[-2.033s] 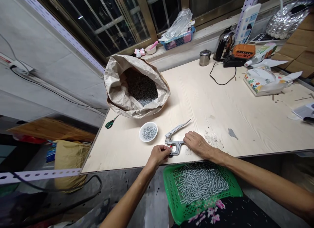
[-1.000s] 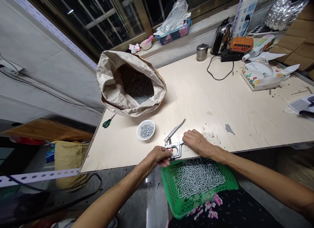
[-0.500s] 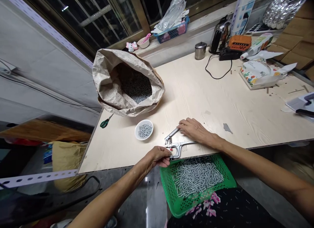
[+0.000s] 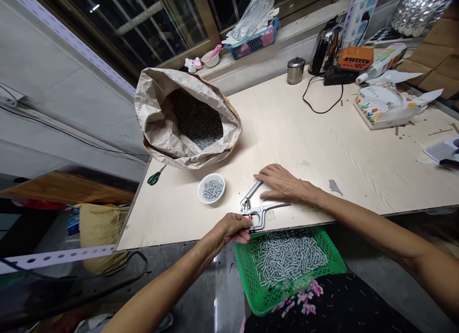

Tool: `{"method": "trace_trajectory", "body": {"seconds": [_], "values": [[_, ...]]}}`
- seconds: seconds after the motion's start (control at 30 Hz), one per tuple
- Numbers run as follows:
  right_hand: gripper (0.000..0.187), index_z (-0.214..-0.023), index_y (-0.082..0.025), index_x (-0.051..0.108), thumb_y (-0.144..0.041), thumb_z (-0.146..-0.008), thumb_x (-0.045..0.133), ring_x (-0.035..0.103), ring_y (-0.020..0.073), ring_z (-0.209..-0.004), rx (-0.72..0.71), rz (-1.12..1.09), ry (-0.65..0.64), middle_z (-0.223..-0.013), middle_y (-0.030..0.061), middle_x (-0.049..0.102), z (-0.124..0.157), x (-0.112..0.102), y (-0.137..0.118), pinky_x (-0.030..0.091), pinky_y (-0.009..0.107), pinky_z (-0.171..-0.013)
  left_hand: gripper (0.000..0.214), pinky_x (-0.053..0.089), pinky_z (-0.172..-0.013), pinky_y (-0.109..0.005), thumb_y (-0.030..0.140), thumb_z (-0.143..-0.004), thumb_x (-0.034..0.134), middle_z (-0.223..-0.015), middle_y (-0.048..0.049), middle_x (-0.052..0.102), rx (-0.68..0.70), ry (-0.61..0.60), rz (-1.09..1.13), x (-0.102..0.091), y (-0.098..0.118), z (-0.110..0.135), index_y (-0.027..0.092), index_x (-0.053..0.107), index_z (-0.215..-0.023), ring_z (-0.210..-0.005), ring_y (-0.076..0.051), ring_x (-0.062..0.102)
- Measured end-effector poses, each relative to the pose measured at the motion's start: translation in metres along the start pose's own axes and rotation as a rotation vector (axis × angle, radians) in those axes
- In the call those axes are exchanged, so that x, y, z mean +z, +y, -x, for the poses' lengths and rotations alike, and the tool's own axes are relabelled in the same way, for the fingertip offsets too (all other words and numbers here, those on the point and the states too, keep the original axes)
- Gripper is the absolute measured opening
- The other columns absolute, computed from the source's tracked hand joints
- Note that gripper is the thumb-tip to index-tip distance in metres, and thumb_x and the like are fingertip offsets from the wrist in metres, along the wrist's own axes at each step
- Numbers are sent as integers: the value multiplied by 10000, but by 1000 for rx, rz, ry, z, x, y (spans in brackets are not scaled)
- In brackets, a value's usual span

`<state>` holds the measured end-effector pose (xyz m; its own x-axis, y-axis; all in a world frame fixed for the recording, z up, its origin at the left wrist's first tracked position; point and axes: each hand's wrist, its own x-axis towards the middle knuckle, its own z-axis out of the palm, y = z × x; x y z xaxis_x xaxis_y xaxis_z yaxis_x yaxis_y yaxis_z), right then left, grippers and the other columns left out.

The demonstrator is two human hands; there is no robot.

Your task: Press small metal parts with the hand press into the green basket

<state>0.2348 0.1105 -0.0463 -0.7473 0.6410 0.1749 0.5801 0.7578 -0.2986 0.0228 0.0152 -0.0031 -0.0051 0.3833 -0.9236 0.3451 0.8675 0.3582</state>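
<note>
Near the table's front edge lies a silver pair of press pliers point(image 4: 258, 216) with a spring, a red part by its jaw and a raised upper lever. My left hand point(image 4: 234, 227) is at the jaw end, thumb and fingers pinched together; whatever they hold is too small or hidden. My right hand point(image 4: 283, 183) is above the handles, thumb apart from the fingers, with fingertips at the end of the raised lever. A white bowl point(image 4: 201, 195) of small metal pins is left of the pliers. Below the edge, a green basket point(image 4: 247, 285) holds many metal tube-like pieces.
A large paper-lined sack point(image 4: 154, 113) of small metal parts stands behind the bowl. Green-handled scissors point(image 4: 153, 178) lie at the table's left. A lidded metal jar point(image 4: 295, 72), an electric kettle point(image 4: 324, 48) and a tissue pack point(image 4: 380, 105) are toward the back right.
My right hand has shifted slightly up and its thumb has spread, showing more of the lower handle. The left hand stays at the jaw. The view has moved slightly.
</note>
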Motion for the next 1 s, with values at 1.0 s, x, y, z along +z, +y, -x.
{"method": "trace_trajectory", "body": {"seconds": [1.0], "values": [[635, -1348, -192, 383, -323, -793, 662, 474, 260, -1011, 5, -154, -28, -1157, 118, 575, 56, -15, -27, 381, 410, -829, 400, 448, -933, -413, 319, -769, 675, -1218, -115, 585, 1008, 592, -949, 29, 7, 7, 192, 596, -1140, -1136, -267, 515]]}}
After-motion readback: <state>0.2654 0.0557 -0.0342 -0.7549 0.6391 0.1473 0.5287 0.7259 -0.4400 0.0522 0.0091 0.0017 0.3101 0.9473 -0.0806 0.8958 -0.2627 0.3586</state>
